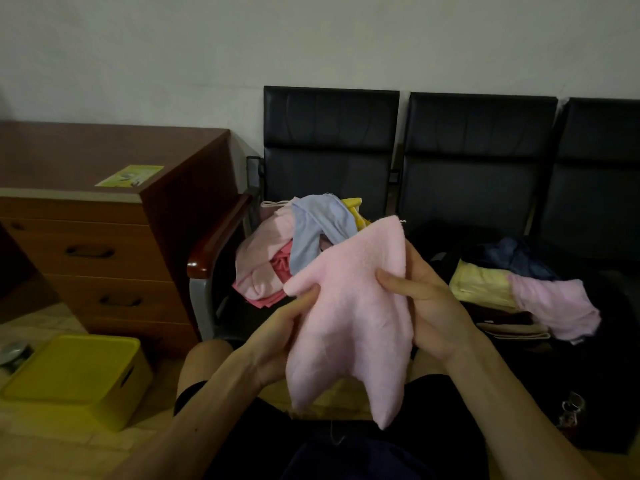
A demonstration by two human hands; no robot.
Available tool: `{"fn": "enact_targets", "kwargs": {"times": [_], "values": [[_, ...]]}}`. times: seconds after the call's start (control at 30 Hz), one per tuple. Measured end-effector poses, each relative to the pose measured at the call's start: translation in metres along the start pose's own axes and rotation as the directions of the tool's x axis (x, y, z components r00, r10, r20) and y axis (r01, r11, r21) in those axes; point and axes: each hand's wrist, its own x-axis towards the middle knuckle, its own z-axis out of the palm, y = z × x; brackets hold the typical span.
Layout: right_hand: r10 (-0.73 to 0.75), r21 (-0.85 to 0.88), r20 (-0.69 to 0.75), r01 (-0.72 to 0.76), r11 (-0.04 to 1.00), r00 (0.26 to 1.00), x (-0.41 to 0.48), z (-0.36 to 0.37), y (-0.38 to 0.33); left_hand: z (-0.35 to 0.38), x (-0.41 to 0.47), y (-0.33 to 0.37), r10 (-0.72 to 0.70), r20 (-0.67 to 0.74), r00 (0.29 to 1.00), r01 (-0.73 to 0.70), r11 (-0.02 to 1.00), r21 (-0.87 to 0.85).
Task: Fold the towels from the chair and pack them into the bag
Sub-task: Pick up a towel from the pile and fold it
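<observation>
A light pink towel (353, 313) hangs in front of me over my knees, held up by both hands. My left hand (277, 334) pinches its left edge with the thumb on top. My right hand (426, 306) grips its right edge, the thumb lying across the cloth. Behind it, on the left black chair (329, 133), lies a loose heap of towels (277, 247) in pink, blue, red and yellow. On the middle seat a dark bag (540, 327) holds folded yellow towels (481, 285) and a crumpled pink towel (557, 303).
A brown wooden drawer cabinet (104, 237) stands at the left, with a green leaflet (130, 175) on top. A yellow lidded box (76, 375) sits on the floor in front of it. A dark blue cloth (516, 258) lies behind the bag. More black seats run to the right.
</observation>
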Motion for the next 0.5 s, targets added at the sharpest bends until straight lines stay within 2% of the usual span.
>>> {"fn": "enact_targets", "kwargs": {"times": [0.07, 0.13, 0.2, 0.27, 0.4, 0.5], "values": [[-0.035, -0.127, -0.089, 0.024, 0.992, 0.995, 0.008, -0.011, 0.005, -0.005, 0.004, 0.006, 0.062, -0.054, 0.997, -0.062, 0.998, -0.001], [-0.048, -0.304, -0.236, -0.027, 0.952, 0.971, 0.015, -0.021, 0.014, -0.01, 0.011, 0.011, 0.223, -0.233, 0.946, -0.158, 0.95, 0.268], [-0.011, -0.382, -0.301, -0.11, 0.918, 0.953, 0.021, -0.028, 0.02, -0.014, 0.018, 0.016, 0.382, -0.267, 0.885, -0.222, 0.849, 0.479], [0.0, -0.424, -0.307, -0.137, 0.895, 0.952, 0.024, -0.027, 0.02, -0.014, 0.02, 0.021, 0.486, -0.236, 0.842, -0.287, 0.773, 0.566], [-0.051, -0.477, -0.287, -0.097, 0.874, 0.957, 0.036, -0.025, 0.008, -0.007, 0.018, 0.04, 0.541, -0.209, 0.815, -0.326, 0.725, 0.606], [-0.08, -0.619, -0.241, -0.09, 0.78, 0.967, 0.047, -0.019, -0.011, -0.007, 0.024, 0.059, 0.611, -0.208, 0.764, -0.368, 0.676, 0.638]]}}
